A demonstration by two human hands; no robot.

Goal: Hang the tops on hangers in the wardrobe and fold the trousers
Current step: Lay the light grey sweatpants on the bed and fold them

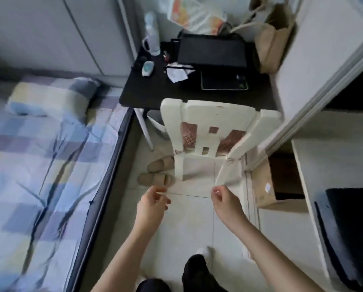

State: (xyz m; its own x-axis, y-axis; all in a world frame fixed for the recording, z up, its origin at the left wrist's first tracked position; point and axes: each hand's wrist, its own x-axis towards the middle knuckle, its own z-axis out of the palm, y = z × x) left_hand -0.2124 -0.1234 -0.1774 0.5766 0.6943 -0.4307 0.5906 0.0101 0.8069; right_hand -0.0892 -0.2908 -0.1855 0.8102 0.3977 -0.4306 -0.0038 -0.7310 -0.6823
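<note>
Small bedroom with a pale tiled floor (189,228), seen from above and somewhat blurred. At far left, a bed (39,165) under a checked sheet of blue, purple and yellow, with a matching pillow (49,98) at its head. Beyond the bed's end, a black table (138,91) carrying a dark screen (212,51), a green-edged mouse pad (222,83), a pale bottle (152,32) and some crumpled paper. Behind the table against the wall, a brown paper bag (271,45). Pushed up to the table, a white plastic chair (218,114) with a brown quilted cushion (189,133) showing through the gaps in its back. Just left of the chair legs, 2 beige slippers (157,171) lying on the floor. At right, an open wardrobe (334,161) with white shelves, a cardboard box (263,186) on its floor, and a dark folded garment (349,228) lying on a low shelf at the lower right edge; top or trousers, impossible to tell. Both hands stretched forward over the floor, near the chair, well apart from the garment. Left hand (153,205) with fingers curled and thumb against the fingertips; right hand (227,201) in the same pose. Too blurred to tell whether either pinches anything. At bottom, dark trouser legs and 1 white sock.
</note>
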